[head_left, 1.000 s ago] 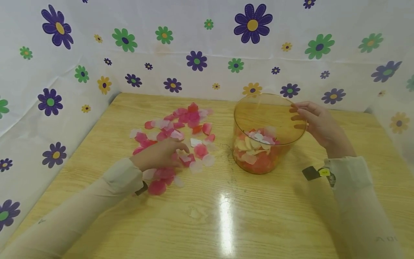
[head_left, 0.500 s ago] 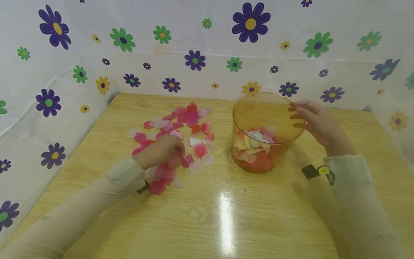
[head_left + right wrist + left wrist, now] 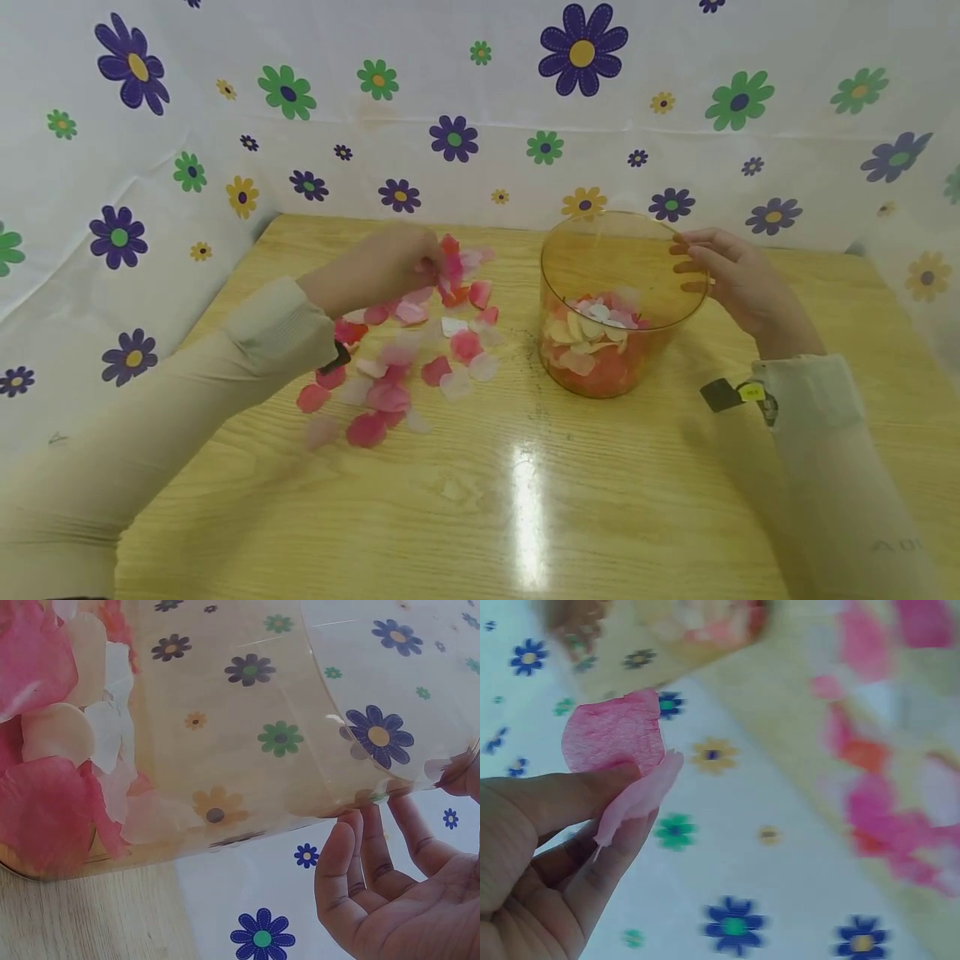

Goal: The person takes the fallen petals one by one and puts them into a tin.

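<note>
My left hand pinches pink fabric petals between thumb and fingers, just above the back of the scattered petals on the table. In the left wrist view, one petal stands up broad and another lies folded along the fingertips. A clear amber bucket stands upright on the right, its bottom part filled with pink, red, cream and white petals. My right hand holds the bucket at its right side near the rim, with bent fingers against the wall.
Loose pink, red and white petals lie spread over the left-centre of the wooden table. White cloth with printed flowers walls off the back and both sides. A dark band with a yellow tag hangs at my right wrist.
My left hand has pinched up petals and moved from the middle of the scattered ones toward the back, uncovering petals below. My right hand and the bucket keep their place.
</note>
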Available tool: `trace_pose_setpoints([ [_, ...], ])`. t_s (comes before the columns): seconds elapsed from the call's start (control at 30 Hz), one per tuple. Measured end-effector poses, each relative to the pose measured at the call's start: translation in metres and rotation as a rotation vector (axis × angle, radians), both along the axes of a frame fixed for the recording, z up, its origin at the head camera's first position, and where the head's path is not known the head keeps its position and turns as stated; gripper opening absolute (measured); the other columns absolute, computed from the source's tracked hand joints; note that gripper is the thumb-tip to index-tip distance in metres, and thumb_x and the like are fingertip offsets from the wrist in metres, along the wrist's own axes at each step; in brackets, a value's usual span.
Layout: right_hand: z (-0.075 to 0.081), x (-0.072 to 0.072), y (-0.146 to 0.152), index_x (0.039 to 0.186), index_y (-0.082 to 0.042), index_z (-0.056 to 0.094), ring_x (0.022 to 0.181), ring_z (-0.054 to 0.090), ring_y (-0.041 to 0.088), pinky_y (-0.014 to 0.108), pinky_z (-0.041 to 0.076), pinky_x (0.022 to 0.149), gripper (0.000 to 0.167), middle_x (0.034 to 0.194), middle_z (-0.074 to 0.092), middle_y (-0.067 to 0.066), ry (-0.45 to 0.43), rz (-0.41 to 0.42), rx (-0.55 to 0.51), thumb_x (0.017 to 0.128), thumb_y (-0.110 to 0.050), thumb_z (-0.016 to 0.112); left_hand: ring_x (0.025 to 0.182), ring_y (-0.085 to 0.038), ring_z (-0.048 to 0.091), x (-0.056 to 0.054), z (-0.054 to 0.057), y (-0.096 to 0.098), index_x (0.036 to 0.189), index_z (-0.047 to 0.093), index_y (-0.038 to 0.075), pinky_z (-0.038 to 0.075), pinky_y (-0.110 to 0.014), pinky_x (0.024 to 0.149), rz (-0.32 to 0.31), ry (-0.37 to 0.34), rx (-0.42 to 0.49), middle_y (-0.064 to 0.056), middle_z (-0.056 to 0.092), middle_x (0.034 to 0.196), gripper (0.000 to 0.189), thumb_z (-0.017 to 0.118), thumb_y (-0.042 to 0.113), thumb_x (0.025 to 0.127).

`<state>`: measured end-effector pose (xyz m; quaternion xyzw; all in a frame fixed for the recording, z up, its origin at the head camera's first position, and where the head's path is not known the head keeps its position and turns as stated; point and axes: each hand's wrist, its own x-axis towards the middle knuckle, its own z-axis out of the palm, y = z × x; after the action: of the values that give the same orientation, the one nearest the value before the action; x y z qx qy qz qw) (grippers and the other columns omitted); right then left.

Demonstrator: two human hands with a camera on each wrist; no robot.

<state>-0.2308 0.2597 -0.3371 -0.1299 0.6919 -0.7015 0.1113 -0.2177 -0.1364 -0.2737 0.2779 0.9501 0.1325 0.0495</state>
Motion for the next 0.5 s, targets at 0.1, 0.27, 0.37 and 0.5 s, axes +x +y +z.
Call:
trace_pose_setpoints([
  [0.1,0.001,0.001,0.001,0.107,-0.021,0.061,0.096,0.054,0.008,0.018,0.049,0.077,0.016,0.108,0.059,-0.011,0.001,-0.007,-0.002,0.098,-0.019,0.049,0.088,-0.021,0.062,-0.004,0.023,0.022,0.091,0.072,0.005,0.053,-0.032,0.086,-0.044,0.042,0.009,-0.008,0.069,0.094,0.009,0.065,0.003,0.085],
  [0.27,0.002,0.001,0.003,0.109,-0.020,0.061,0.097,0.053,0.008,0.018,0.049,0.078,0.016,0.110,0.058,-0.011,0.011,-0.012,0.022,0.098,-0.020,0.048,0.090,-0.017,0.061,-0.009,0.050,0.062,0.091,0.073,0.008,0.051,-0.027,0.087,-0.134,0.073,0.045,-0.004,0.069,0.093,0.011,0.063,0.005,0.088],
  [0.37,0.002,0.000,0.002,0.109,-0.020,0.061,0.098,0.053,0.008,0.018,0.049,0.078,0.017,0.110,0.058,-0.011,0.016,-0.030,0.051,0.097,-0.023,0.049,0.089,-0.015,0.059,-0.012,0.054,0.085,0.091,0.073,0.009,0.050,-0.024,0.086,-0.179,0.085,0.076,-0.003,0.069,0.092,0.012,0.061,0.005,0.089],
  [0.5,0.001,-0.001,0.001,0.109,-0.023,0.061,0.099,0.053,0.008,0.018,0.049,0.079,0.017,0.110,0.058,-0.013,0.018,-0.057,0.105,0.097,-0.027,0.051,0.086,-0.015,0.058,-0.016,0.052,0.111,0.090,0.072,0.007,0.049,-0.022,0.084,-0.222,0.078,0.110,-0.003,0.069,0.092,0.014,0.059,0.004,0.090],
])
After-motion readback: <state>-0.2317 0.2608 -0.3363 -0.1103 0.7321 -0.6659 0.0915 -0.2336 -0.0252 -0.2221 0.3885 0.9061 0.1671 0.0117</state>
